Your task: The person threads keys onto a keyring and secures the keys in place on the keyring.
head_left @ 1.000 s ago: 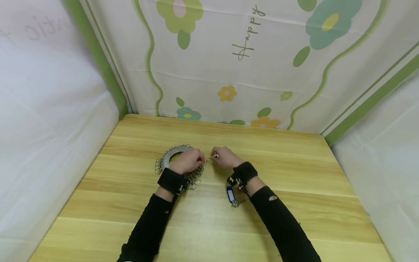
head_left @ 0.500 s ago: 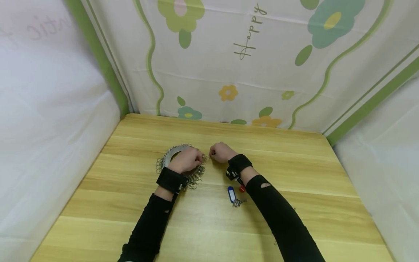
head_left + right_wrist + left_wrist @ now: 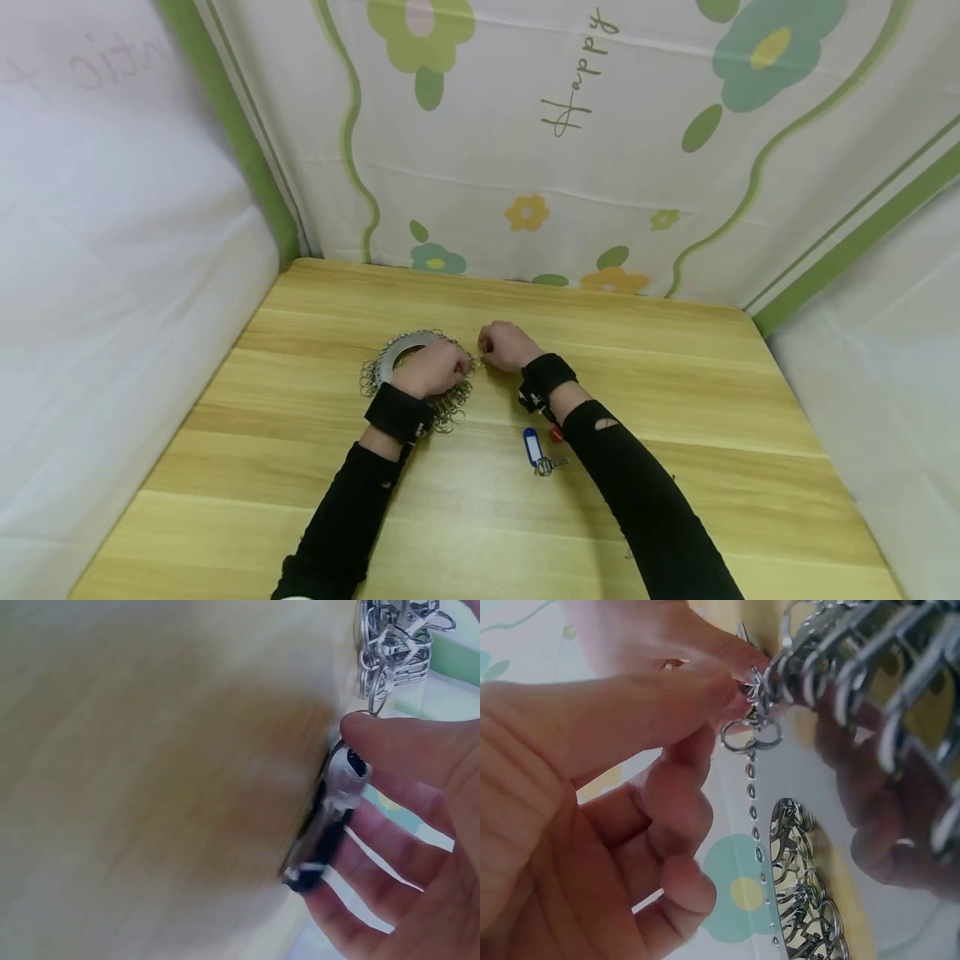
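Observation:
A flat metal ring (image 3: 387, 360) with many small clips and split rings (image 3: 447, 417) around its edge lies on the table. My left hand (image 3: 431, 369) is over its right side; in the left wrist view, the thumb and forefinger pinch a small metal clip (image 3: 756, 694) at the edge. Just to the right, my right hand (image 3: 510, 346) pinches a thin split ring (image 3: 373, 711) between thumb and fingers. A short black-and-silver piece (image 3: 326, 817) hangs below that thumb, its kind blurred. The split ring reaches up to the clips (image 3: 397, 652).
A blue key tag (image 3: 532, 447) with several keys (image 3: 546, 467) lies on the wooden table (image 3: 465, 533), near the right forearm. A small red object (image 3: 556, 434) sits beside it, partly under the sleeve. White fabric with printed flowers (image 3: 527, 213) stands behind the table.
My right hand has moved slightly left and away from me, closer to the metal ring. The red object beside the tag shows more. My left hand stays nearly in place.

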The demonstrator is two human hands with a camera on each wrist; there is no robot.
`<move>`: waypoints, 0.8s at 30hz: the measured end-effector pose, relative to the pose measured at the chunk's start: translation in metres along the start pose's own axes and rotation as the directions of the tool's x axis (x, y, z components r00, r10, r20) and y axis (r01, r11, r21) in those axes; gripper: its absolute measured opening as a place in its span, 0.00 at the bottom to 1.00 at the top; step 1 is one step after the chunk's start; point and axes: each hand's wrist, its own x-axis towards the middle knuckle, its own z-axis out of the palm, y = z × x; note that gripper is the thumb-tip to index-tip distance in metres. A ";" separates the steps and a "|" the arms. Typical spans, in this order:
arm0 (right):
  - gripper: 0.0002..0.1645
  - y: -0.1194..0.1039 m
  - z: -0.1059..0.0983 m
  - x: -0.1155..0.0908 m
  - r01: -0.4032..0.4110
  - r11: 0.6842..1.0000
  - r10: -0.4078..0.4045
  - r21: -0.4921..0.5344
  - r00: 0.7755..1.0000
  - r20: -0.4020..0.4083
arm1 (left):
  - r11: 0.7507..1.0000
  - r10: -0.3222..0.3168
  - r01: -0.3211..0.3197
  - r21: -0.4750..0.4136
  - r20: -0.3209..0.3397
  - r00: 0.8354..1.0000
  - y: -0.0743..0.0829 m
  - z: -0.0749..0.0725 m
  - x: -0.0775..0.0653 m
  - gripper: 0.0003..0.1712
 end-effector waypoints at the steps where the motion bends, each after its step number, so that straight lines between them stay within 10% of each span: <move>1: 0.14 0.000 -0.001 -0.001 0.006 1.000 -0.006 -0.002 1.000 -0.005 | 1.000 -0.003 0.003 0.013 -0.003 1.000 0.001 0.001 0.000 0.15; 24: 0.11 0.051 -0.039 -0.110 -0.120 0.991 0.117 0.061 0.992 0.048 | 0.967 -0.180 0.183 0.177 -0.031 0.983 0.017 0.023 0.011 0.20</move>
